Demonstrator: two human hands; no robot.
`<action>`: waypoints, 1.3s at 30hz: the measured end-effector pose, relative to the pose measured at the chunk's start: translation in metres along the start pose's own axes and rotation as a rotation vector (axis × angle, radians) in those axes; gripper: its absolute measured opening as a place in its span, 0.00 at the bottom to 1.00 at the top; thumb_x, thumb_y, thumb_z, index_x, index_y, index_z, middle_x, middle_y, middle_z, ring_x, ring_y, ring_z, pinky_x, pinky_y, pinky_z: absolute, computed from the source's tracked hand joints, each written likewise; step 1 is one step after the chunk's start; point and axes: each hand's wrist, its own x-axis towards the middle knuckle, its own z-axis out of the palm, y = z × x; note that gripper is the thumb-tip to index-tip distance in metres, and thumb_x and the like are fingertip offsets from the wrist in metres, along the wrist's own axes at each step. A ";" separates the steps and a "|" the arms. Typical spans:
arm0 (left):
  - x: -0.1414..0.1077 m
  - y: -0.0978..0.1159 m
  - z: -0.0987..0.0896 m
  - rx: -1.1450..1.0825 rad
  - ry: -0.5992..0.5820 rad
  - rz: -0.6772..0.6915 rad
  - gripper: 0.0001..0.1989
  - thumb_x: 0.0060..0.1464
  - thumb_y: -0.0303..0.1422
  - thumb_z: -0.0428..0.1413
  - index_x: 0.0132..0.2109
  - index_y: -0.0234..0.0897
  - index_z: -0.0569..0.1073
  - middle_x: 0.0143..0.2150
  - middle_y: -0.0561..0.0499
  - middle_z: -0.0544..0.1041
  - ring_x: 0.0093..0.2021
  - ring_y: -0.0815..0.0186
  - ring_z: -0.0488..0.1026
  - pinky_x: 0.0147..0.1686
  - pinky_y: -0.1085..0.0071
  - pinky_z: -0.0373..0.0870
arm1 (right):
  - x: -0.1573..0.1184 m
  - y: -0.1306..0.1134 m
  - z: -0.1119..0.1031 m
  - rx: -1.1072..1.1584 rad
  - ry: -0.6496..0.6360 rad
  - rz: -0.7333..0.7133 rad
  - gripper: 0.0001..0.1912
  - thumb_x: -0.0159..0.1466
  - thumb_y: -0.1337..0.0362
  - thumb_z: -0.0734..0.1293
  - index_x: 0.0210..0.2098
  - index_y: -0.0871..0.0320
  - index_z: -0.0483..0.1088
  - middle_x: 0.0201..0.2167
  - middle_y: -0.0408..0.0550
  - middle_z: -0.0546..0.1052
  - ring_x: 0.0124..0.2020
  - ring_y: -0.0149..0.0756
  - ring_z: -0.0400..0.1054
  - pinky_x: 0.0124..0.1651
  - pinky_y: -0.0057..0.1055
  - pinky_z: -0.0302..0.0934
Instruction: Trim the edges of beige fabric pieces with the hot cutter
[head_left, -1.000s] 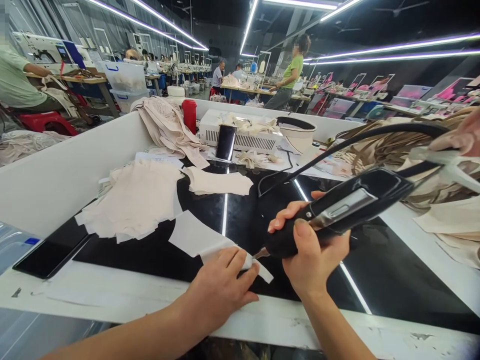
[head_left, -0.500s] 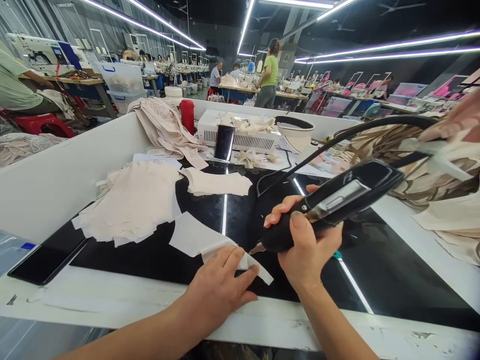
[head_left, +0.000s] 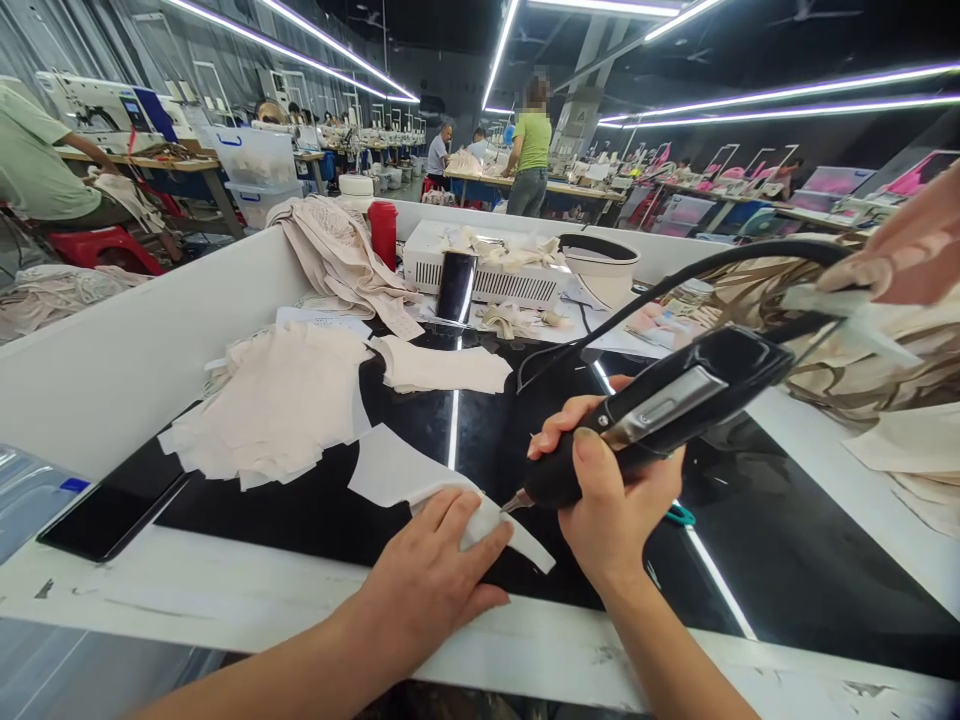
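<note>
My left hand lies on a pale, curved fabric piece, its fingers stretched out and pressing the cloth down on the black glossy board. The piece has a folded edge beneath the fingertips, and its narrow end reaches to the right of them. My right hand is wrapped round a black corded handheld tool with a silver lever. Its narrow metal tip meets the fabric just beside my left fingers. Further left lies a fanned pile of pale fabric pieces, with a smaller stack behind the worked piece.
Another person's hand holds whitish material near the tool's cable. At the back are a white vented box, a red cup and a phone. A dark flat slab lies left; teal-handled scissors lie right.
The tool's tip has moved slightly and now meets the fabric beside my left fingers. The other person's hand has come a little further in from the right. The view has shifted slightly.
</note>
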 end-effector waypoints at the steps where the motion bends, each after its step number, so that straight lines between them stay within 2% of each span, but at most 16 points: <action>1: -0.001 -0.001 0.000 0.000 -0.002 0.001 0.39 0.48 0.50 0.76 0.61 0.38 0.75 0.57 0.37 0.76 0.57 0.46 0.78 0.55 0.50 0.83 | 0.000 0.000 0.000 -0.003 0.000 0.001 0.22 0.65 0.65 0.75 0.54 0.49 0.67 0.33 0.37 0.78 0.25 0.31 0.73 0.30 0.32 0.72; 9: -0.002 -0.001 0.004 0.005 -0.002 -0.006 0.38 0.47 0.52 0.75 0.59 0.38 0.76 0.58 0.37 0.76 0.57 0.46 0.78 0.55 0.51 0.83 | 0.006 0.002 0.009 0.042 0.021 0.017 0.23 0.63 0.61 0.77 0.54 0.51 0.67 0.33 0.37 0.77 0.25 0.31 0.72 0.29 0.32 0.72; 20: -0.003 -0.001 0.010 -0.001 0.046 0.000 0.40 0.44 0.54 0.76 0.58 0.38 0.76 0.56 0.37 0.76 0.55 0.46 0.78 0.52 0.51 0.84 | 0.005 0.010 0.015 0.051 -0.002 0.024 0.20 0.65 0.67 0.73 0.53 0.50 0.67 0.33 0.36 0.78 0.26 0.30 0.73 0.30 0.31 0.73; 30: -0.004 0.000 0.008 0.004 0.028 -0.025 0.39 0.46 0.53 0.75 0.59 0.40 0.76 0.57 0.38 0.76 0.56 0.47 0.77 0.54 0.53 0.82 | 0.005 0.002 0.007 0.046 0.018 0.022 0.22 0.63 0.60 0.76 0.53 0.50 0.67 0.33 0.37 0.76 0.24 0.31 0.71 0.28 0.32 0.72; 39: -0.004 -0.001 0.007 0.002 -0.008 -0.032 0.39 0.46 0.54 0.75 0.60 0.41 0.75 0.58 0.40 0.76 0.58 0.48 0.76 0.57 0.54 0.80 | 0.003 0.006 0.008 0.022 0.007 0.043 0.22 0.64 0.62 0.76 0.54 0.49 0.67 0.33 0.37 0.77 0.26 0.31 0.72 0.30 0.33 0.72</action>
